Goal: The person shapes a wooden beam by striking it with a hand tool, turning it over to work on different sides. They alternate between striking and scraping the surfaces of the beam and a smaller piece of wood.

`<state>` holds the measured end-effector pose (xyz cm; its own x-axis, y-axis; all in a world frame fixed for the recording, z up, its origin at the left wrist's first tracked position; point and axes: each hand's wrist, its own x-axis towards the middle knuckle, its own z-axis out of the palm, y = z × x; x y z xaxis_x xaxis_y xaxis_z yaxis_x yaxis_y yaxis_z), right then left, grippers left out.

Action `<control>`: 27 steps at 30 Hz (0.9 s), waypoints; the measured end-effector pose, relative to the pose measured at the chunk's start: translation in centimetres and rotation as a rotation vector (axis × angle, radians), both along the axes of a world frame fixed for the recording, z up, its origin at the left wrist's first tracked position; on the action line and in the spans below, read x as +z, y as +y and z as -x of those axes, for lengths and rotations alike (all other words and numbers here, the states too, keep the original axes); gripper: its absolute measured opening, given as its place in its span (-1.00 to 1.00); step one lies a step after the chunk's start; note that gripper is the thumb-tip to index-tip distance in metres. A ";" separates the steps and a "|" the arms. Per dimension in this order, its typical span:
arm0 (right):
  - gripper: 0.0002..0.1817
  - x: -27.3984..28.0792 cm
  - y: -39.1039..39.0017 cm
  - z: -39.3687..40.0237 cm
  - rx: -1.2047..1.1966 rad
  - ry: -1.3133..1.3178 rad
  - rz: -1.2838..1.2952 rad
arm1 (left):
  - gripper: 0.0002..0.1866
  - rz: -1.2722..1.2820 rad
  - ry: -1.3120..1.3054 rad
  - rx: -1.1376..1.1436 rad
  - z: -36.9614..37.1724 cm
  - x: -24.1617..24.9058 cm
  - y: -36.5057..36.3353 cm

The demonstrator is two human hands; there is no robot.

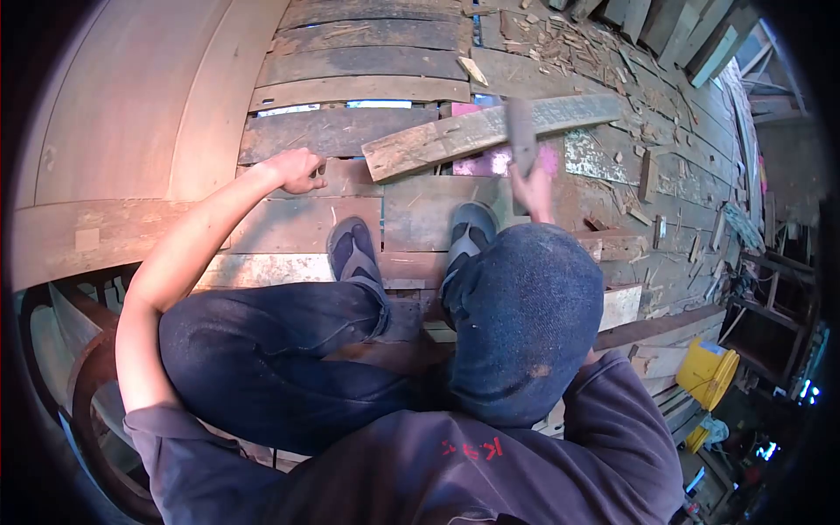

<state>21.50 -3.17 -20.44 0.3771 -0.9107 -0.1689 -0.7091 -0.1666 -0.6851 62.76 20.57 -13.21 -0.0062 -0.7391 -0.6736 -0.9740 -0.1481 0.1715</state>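
My right hand (pixel 535 187) is closed round the lower end of a broad, dark-bladed machete (pixel 520 127), which is blurred by motion. Its blade overlaps a long rough wooden beam (pixel 420 147) lying aslant on the floor in front of my feet. To the left of that beam, my left hand (pixel 303 171) hangs over the floorboards with fingers curled in and nothing showing in them. Part of my right forearm is hidden behind my raised knee. Between the beam and my right hand, a pink patch (pixel 477 164) shows on the floor.
Wood chips (pixel 560 52) litter the plank floor ahead and to the right. A large wooden panel (pixel 131 105) stands along the left side. Boards (pixel 682 35) lean at the upper right. A yellow container (pixel 707 372) sits at the lower right, and gaps run between floorboards.
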 end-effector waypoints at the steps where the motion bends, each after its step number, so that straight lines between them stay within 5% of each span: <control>1: -0.38 -0.2 0.5 -0.6 -0.034 -0.109 0.043 | -0.53 -0.019 -0.004 -0.007 -0.2 -0.4 0.1; 2: -0.38 -0.6 1.4 -1.7 -0.071 -0.220 0.088 | -0.53 -0.037 -0.010 -0.017 -0.4 -0.7 0.2; 4: -0.36 -1.5 5.6 -5.0 -0.034 -0.012 0.085 | -0.52 -0.077 -0.075 -0.043 -0.4 -0.5 -0.1; 6: -0.34 -1.7 11.2 -7.6 0.345 0.084 0.117 | -0.51 -0.077 -0.089 -0.041 -0.6 -0.2 -0.8; 9: -0.34 2.5 10.6 -7.5 0.538 0.339 0.095 | -0.49 -0.027 -0.061 0.001 -1.4 0.6 -1.6; 10: -0.34 1.6 6.6 -5.7 0.307 0.071 0.083 | -0.49 -0.012 -0.067 0.021 -1.3 1.3 -1.3; 12: -0.35 5.1 2.3 -3.2 0.100 -0.010 -0.031 | -0.49 0.009 -0.050 0.049 -1.4 1.3 -0.6; 16: -0.37 -1.1 3.2 -4.9 -0.092 0.014 0.069 | -0.50 -0.045 -0.089 -0.010 -2.0 0.5 0.9; 18: -0.38 -5.5 8.3 -7.6 0.223 -0.051 0.192 | -0.51 -0.056 -0.119 -0.031 -2.0 0.2 0.4; 20: -0.41 -1.0 13.2 -8.3 0.610 0.145 -0.016 | -0.51 -0.038 -0.101 -0.008 -2.0 -0.4 -0.3; 23: -0.41 1.7 10.1 -7.3 0.525 0.246 -0.018 | -0.50 0.023 -0.014 0.039 -1.2 0.6 -1.6; 25: -0.34 -0.4 5.8 -5.1 0.201 0.012 0.040 | -0.51 0.043 -0.006 0.058 -0.6 1.8 -1.5; 27: -0.37 1.0 2.2 -3.2 -0.060 0.058 0.058 | -0.51 0.040 0.005 0.052 -0.4 1.7 -0.9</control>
